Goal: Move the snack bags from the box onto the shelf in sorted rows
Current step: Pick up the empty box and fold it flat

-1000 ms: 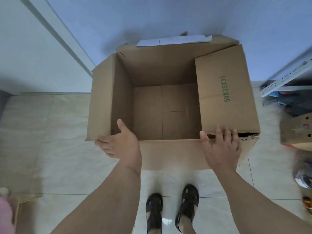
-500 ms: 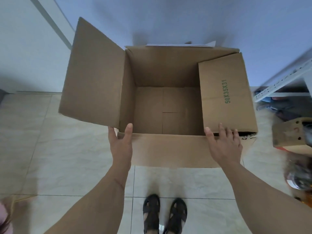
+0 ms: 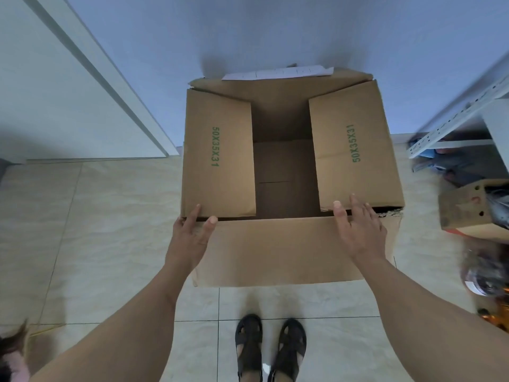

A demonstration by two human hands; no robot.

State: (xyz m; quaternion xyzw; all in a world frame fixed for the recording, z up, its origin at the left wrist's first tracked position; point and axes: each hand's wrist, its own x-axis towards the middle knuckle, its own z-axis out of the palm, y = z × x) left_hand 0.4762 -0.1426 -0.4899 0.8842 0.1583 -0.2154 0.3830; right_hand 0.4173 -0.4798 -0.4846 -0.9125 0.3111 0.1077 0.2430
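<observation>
1. The box (image 3: 286, 249) stands on the tiled floor (image 3: 104, 230) against the far wall, just in front of the person's sandals (image 3: 271, 346). What shows of its inside through the gap between the flaps is bare cardboard; no snack bags are visible there.
2. The two side flaps lie folded inward. The left flap (image 3: 217, 155) and the right flap (image 3: 355, 153) each carry a green size print, and a gap stays between them in the middle.
3. The left hand (image 3: 190, 238) rests at the near edge of the left flap. Its grip is loose and holds nothing: the fingers are spread, with the fingertips (image 3: 212, 219) on the flap edge.
4. The right hand (image 3: 360, 232) lies flat at the near edge of the right flap. This grip is also wide and empty.
5. I judge that the step in hand is to close the emptied box, since the near flap (image 3: 292, 268) hangs down outside.
6. To do it well, both hands should press the side flaps level first, then one hand should lift the near flap over them while the other hand keeps them down.
7. The near right corner (image 3: 391, 213) looks torn, so a gentle pull is safer there.
8. The shelf (image 3: 451, 119) stands at the right, near the box. Its frame is partly in view, and I cannot tell whether the bags lie there in rows.
9. Another carton (image 3: 465, 210) sits on the floor at the right, apart from the box.
</observation>
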